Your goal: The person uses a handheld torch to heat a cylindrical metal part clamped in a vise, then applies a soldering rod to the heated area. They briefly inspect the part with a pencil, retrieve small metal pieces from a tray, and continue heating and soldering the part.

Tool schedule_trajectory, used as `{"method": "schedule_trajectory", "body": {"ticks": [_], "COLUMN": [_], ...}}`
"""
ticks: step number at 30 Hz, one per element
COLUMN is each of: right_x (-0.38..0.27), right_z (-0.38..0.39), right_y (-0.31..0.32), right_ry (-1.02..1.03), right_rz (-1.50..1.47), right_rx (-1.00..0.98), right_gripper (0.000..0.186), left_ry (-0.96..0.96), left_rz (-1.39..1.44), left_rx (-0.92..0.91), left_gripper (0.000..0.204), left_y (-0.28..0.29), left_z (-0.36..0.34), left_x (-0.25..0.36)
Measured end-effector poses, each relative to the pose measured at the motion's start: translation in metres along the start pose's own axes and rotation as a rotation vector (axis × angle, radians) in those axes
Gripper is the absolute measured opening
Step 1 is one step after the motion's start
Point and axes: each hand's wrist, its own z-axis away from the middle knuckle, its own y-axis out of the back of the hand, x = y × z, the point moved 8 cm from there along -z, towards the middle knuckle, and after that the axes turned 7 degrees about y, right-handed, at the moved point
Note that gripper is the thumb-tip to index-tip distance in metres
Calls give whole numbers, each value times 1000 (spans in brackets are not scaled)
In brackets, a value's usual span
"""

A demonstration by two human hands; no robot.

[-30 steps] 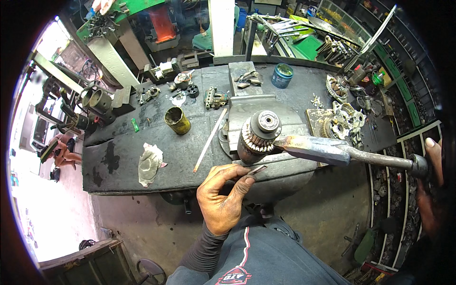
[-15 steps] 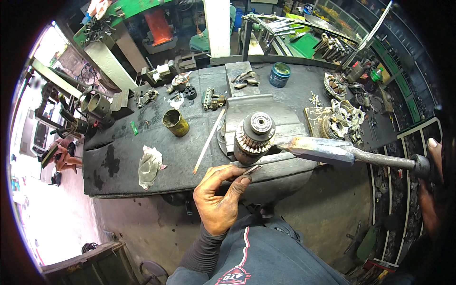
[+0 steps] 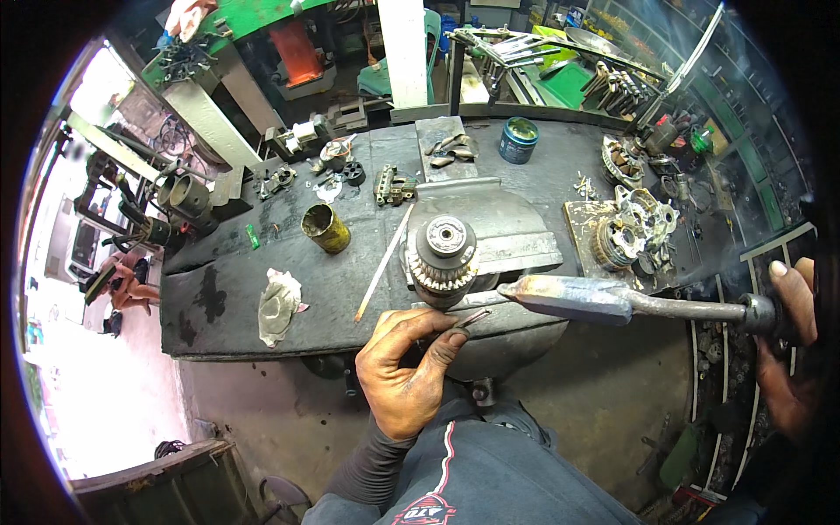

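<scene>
An armature (image 3: pixel 444 267) with a toothed ring of copper ends stands upright in a vise (image 3: pixel 512 254) at the bench's near edge. Just in front of it, my left hand (image 3: pixel 404 372) pinches a short thin metal strip (image 3: pixel 475 318) between thumb and fingertips. At the far right my right hand (image 3: pixel 792 306), partly lost in the dark rim, grips the handle of a large soldering iron (image 3: pixel 582 299). The iron's blunt, scorched head points left, its tip close to the armature's near right side and above the strip, with a small gap showing.
On the dark bench (image 3: pixel 236 306) lie a rag (image 3: pixel 280 306), a long thin stick (image 3: pixel 383 262) and a yellowish metal cylinder (image 3: pixel 325 229). A blue tin (image 3: pixel 519 140) stands behind. Metal housings (image 3: pixel 634 227) sit on a board to the right. Another person (image 3: pixel 127 284) shows at far left.
The iron's tip has come nearer to me and away from the armature's copper ring. The armature has shifted left. My left hand keeps its pinch on the strip.
</scene>
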Motion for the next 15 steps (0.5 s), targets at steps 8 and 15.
{"method": "schedule_trajectory", "body": {"ticks": [8,15], "right_x": [6,9], "right_z": [17,10], "right_y": [-15,-21], "right_ry": [23,44], "right_rz": [-29,-25], "right_rx": [-39,-58], "right_gripper": [48,48], "left_ry": [-5,-18], "left_rz": [-70,-71], "left_rx": [53,71], "left_gripper": [20,18], "left_y": [-7,-8], "left_z": [4,8], "left_x": [11,13]}}
